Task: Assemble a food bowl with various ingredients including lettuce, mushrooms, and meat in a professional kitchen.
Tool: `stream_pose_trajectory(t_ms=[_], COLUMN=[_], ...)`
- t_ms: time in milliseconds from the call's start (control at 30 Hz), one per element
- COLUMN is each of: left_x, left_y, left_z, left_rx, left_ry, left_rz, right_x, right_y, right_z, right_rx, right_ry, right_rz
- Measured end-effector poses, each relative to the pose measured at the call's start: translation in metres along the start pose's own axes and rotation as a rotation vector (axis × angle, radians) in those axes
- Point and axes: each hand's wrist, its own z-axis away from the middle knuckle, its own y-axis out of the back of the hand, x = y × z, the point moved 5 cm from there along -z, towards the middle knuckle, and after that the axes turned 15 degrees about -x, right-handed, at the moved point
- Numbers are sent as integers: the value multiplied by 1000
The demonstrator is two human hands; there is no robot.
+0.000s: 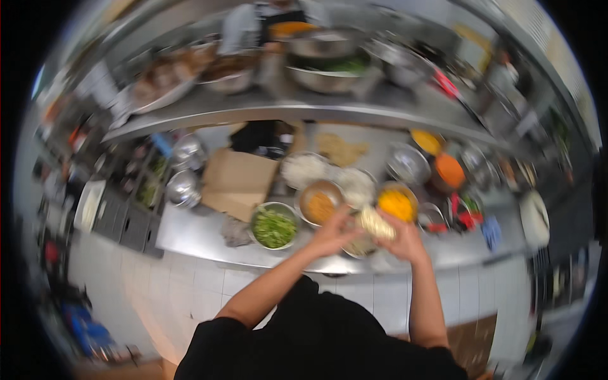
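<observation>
My right hand [403, 240] holds a pale yellow, ridged piece of food [376, 224] above the bowls; motion blur hides its exact kind. Just to its left is my left hand [334, 234], fingers apart and close to the piece; whether they touch it is unclear. Beneath my hands sits a metal bowl [360, 248], partly covered, with pale contents. Around them are a bowl of orange-brown crumbly food [319, 204], a bowl of bright yellow food [398, 202], a bowl of chopped greens [273, 228] and two bowls of white shreds [304, 170] [356, 186].
A steel shelf [304, 113] crosses above the counter, bearing large bowls. Brown cardboard [239, 180] and a grey cloth [236, 230] lie at left. Right are an orange-lidded container [448, 171], red-handled tools [465, 218] and a blue cloth [491, 232]. A person [272, 25] stands beyond the shelf.
</observation>
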Motion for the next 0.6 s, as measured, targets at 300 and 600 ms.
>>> stream_pose_trajectory(t_ms=[300, 600], left_x=[-71, -29], left_y=[-18, -8], left_z=[-27, -26], left_rx=[2, 220], left_ry=[123, -226], left_rz=[-743, -725], right_x=[37, 4], right_y=[-95, -62], right_z=[-16, -24], right_rx=[21, 236], right_ry=[-13, -3], right_rz=[129, 274])
